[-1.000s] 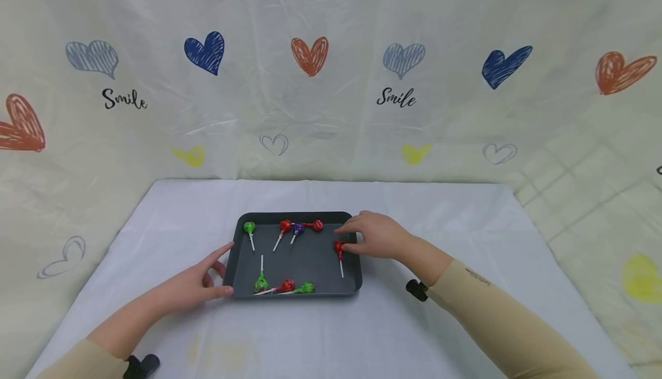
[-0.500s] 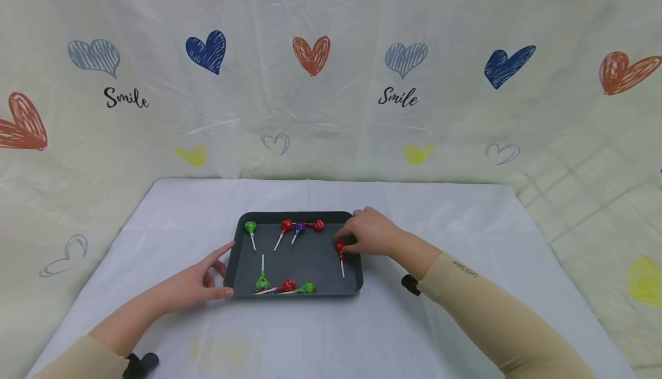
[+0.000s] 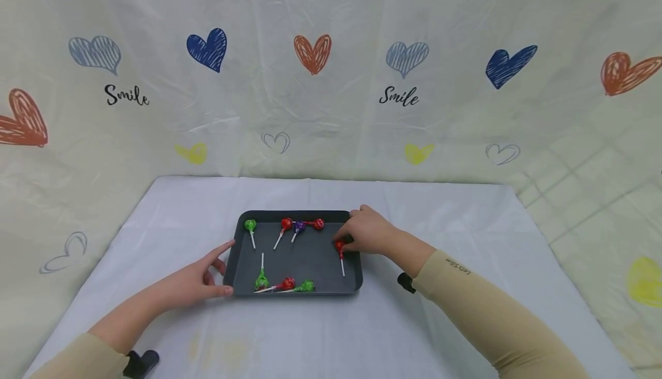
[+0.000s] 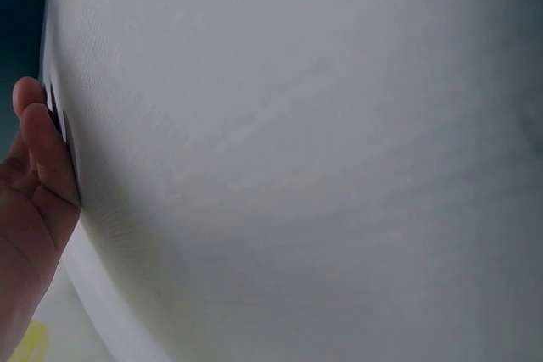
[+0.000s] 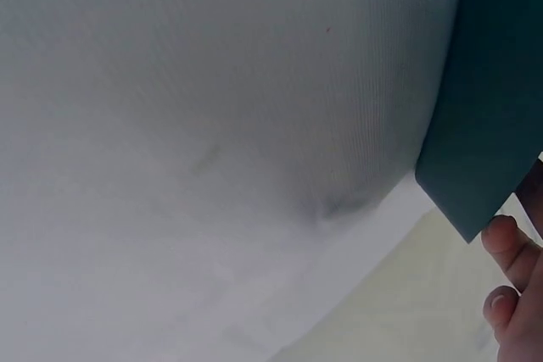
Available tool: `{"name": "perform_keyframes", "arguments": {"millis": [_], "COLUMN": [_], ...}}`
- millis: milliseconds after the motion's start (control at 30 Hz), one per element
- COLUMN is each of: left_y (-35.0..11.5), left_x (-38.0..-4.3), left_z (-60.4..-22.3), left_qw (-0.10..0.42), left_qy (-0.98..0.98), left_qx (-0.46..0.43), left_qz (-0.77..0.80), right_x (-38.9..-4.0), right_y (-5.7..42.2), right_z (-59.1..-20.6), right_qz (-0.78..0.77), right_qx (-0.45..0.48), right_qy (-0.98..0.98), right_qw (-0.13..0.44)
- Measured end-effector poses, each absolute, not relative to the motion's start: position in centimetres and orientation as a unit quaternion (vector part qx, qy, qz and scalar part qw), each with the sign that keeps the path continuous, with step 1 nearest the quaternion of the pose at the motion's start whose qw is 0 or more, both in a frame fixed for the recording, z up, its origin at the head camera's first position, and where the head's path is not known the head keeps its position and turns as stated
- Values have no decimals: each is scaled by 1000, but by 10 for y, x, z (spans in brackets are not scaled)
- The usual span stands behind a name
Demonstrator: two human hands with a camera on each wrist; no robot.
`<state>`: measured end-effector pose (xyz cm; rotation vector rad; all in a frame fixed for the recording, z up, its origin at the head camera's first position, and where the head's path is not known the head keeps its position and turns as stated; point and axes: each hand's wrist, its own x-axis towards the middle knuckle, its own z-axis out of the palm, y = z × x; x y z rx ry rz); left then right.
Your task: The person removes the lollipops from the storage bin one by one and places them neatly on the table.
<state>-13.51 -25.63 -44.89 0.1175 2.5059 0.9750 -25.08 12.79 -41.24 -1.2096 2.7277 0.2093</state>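
A dark grey tray [image 3: 310, 261] lies on the white cloth with several wrapped lollipops in it. My right hand [image 3: 374, 234] reaches over the tray's right rim and pinches the head of a red lollipop [image 3: 339, 246] between thumb and index finger; its white stick points toward me. At the left rim, my left hand [image 3: 193, 281] touches the tray with index finger and thumb spread apart. In the left wrist view that hand [image 4: 38, 184] shows at the edge. The right wrist view shows fingertips [image 5: 501, 235] beside the tray's outer wall [image 5: 484, 99]; the lollipops are hidden there.
Along the tray's far side lie a green lollipop [image 3: 250, 225], a red one [image 3: 286, 224], a purple one [image 3: 299, 227] and another red one [image 3: 318, 224]. Near its front rim are green [image 3: 261, 280] and red lollipops [image 3: 287, 283]. A heart-printed sheet [image 3: 336, 120] hangs behind.
My right index finger has closed down toward the thumb onto the red lollipop, and the right forearm has shifted slightly left. The left hand and tray stay in place.
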Motion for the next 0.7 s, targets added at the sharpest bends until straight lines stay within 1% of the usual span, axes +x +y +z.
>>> {"name": "perform_keyframes", "arguments": {"millis": [333, 700], "left_y": [-256, -255], "left_x": [-135, -136], "left_z": [-448, -450], "left_qw": [224, 228], "left_qy": [907, 905], "left_qx": [41, 33], "left_qz": [355, 357], "right_x": [-255, -259], "right_y": [132, 150], "right_z": [-410, -386], "right_qz": [3, -55], "right_qx": [-396, -359], "right_qy": [915, 929], "right_qw": [82, 68]}}
